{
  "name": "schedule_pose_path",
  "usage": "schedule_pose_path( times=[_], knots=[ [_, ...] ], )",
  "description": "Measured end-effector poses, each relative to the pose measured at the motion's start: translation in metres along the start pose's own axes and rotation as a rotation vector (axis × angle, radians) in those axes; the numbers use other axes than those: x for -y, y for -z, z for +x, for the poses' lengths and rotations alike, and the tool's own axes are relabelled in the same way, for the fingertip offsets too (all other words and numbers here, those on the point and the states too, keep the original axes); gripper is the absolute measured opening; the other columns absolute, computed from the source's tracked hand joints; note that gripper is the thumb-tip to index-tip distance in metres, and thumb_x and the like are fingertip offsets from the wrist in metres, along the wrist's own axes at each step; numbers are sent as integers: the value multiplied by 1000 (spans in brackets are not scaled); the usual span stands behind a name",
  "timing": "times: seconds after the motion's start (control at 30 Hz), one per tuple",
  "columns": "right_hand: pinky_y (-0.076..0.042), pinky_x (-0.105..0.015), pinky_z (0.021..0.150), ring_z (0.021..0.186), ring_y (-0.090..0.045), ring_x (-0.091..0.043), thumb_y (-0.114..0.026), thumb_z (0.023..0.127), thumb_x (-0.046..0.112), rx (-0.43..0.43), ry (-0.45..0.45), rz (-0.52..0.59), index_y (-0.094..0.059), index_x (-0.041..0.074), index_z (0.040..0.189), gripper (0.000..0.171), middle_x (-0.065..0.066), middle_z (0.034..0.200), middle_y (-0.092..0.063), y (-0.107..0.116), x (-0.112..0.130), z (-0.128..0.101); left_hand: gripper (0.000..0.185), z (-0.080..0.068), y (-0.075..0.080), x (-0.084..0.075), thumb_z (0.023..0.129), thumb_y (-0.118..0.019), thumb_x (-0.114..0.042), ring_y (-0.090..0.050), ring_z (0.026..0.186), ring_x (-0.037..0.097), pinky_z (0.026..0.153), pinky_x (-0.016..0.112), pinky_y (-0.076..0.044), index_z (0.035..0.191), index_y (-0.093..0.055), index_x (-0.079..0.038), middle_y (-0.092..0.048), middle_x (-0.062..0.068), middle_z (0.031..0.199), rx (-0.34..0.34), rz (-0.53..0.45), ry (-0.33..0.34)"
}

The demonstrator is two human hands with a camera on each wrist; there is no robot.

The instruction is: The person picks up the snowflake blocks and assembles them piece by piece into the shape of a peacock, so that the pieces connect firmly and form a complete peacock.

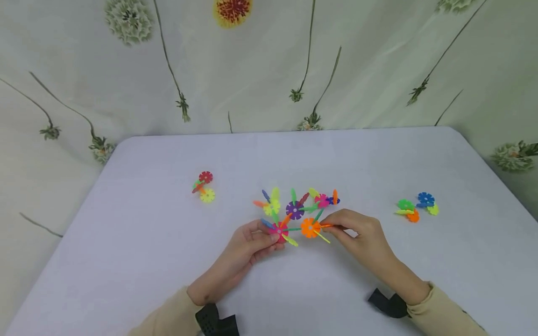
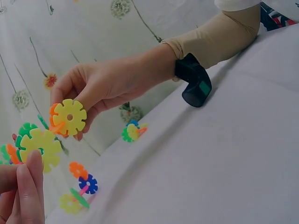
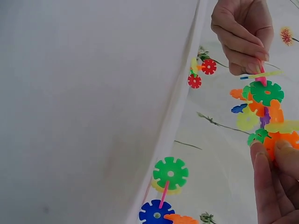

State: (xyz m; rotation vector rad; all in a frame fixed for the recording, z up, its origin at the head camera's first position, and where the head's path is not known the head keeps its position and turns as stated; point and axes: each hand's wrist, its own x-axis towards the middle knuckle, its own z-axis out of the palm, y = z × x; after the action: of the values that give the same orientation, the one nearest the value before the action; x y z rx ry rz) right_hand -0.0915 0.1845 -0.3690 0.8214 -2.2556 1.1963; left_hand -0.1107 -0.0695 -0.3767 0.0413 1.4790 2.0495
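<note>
A big assembly of interlocked plastic snowflake discs [image 1: 294, 211] lies at the table's middle, in many colours. My left hand [image 1: 269, 236] pinches its pink disc [image 1: 279, 229] at the near left. My right hand [image 1: 336, 226] pinches the edge of an orange disc [image 1: 310, 227] at the near right. In the left wrist view my right hand [image 2: 70, 121] holds a yellow disc [image 2: 69, 116] and my left fingers [image 2: 29, 186] touch another yellow disc [image 2: 41, 145]. The right wrist view shows my left hand [image 3: 252, 65] above a green disc [image 3: 266, 92] and my right fingertips [image 3: 261, 154] on orange pieces [image 3: 280, 140].
A small red, yellow and green cluster [image 1: 203, 185] lies left of centre. Another cluster of green, blue, orange and yellow discs [image 1: 417, 206] lies to the right. The white table [image 1: 168, 261] ends at a flower-printed backdrop [image 1: 269, 65]. Black wrist straps [image 1: 388, 303] sit on both sleeves.
</note>
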Motion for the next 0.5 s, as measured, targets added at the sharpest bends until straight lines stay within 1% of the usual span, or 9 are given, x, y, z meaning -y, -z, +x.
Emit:
schedule_pose_path(
  times=[0.03,0.07,0.13,0.17,0.2,0.27,0.4,0.5],
  knots=[
    [-52,-18,67,75,-64,-11,-59,90,35,3,5,-8,-70,9,87,28,3,84,-67,0,0,0,10,0,0,0,90,-61,-4,-67,85,19,83,28,-50,95,-53,0,-68,10,89,-3,10,-5],
    [-52,-18,67,75,-64,-12,-64,88,30,5,11,-17,-70,9,87,22,2,84,-67,0,0,0,10,0,0,0,90,-61,-3,-67,84,19,83,28,-50,95,-53,1,-68,10,89,-6,17,-9],
    [-51,-18,66,74,-64,-13,-72,82,15,8,22,-33,-70,8,87,9,2,84,-67,0,0,0,10,0,-1,0,90,-61,-2,-67,84,20,83,29,-50,95,-53,1,-68,11,89,-14,28,-9],
    [-51,-18,66,74,-64,-13,-75,78,6,8,27,-38,-70,8,87,11,2,83,-67,0,0,0,10,0,-1,-1,89,-61,-2,-67,84,19,83,28,-50,95,-53,1,-68,11,88,-20,30,-6],
    [-51,-18,66,73,-64,-13,-77,73,-2,8,29,-36,-70,7,87,18,1,83,-67,-1,1,0,10,0,-1,-1,89,-61,-2,-67,83,19,82,28,-50,95,-53,1,-68,11,88,-26,29,-2],
    [-51,-18,66,72,-63,-12,-78,64,-14,8,0,-13,-70,8,86,32,2,82,-67,-1,1,0,10,0,-2,-2,90,-61,-2,-67,82,18,81,26,-50,94,-53,1,-68,10,87,-32,10,14],
    [-52,-20,65,69,-63,-11,-77,68,-11,-8,-88,53,-70,8,85,26,2,80,-67,-3,2,-1,8,-1,-3,-4,91,-59,-4,-66,83,17,80,22,-50,95,-54,1,-67,9,88,-28,-66,56],
    [-52,-19,64,68,-62,-10,-77,69,-9,-30,-133,52,-71,8,85,24,4,79,-67,-3,4,-2,6,-1,-4,-3,92,-57,-5,-66,83,16,78,20,-49,95,-55,0,-66,9,89,-23,-111,79]
  ],
)
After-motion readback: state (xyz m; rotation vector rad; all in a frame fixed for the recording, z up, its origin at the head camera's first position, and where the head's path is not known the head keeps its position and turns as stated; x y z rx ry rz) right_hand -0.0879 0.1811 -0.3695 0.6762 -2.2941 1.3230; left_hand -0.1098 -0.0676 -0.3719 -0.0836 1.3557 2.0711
